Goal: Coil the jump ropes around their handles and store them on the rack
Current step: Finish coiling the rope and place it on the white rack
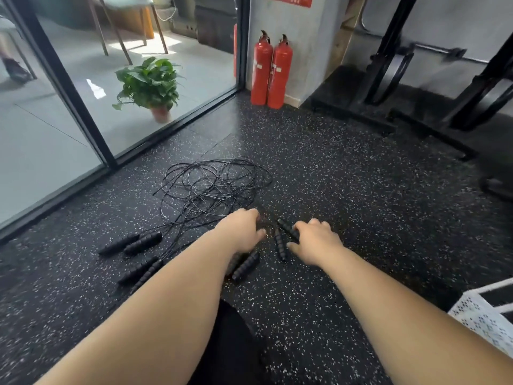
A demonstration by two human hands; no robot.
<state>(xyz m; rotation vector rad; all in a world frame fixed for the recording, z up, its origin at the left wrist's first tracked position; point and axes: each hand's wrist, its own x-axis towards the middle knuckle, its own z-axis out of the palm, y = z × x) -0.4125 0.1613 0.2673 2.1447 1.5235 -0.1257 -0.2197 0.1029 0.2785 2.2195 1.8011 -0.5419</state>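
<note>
Several black jump ropes lie on the speckled rubber floor, their thin cords in a tangled heap (213, 184). Two handle pairs (130, 243) (141, 269) lie to the left. Another handle (245, 265) shows beside my left wrist. My left hand (244, 229) reaches down near the cords with its fingers relaxed, and nothing shows in its hold. My right hand (313, 240) curls over one ribbed handle (287, 229). A second handle (280, 244) lies just beside its thumb.
A glass partition with a black frame (66, 87) runs along the left, a potted plant (150, 84) behind it. Two red fire extinguishers (272, 70) stand at the pillar. A black metal rack (388, 65) rises at the back right. A white perforated basket (483, 315) sits at my right.
</note>
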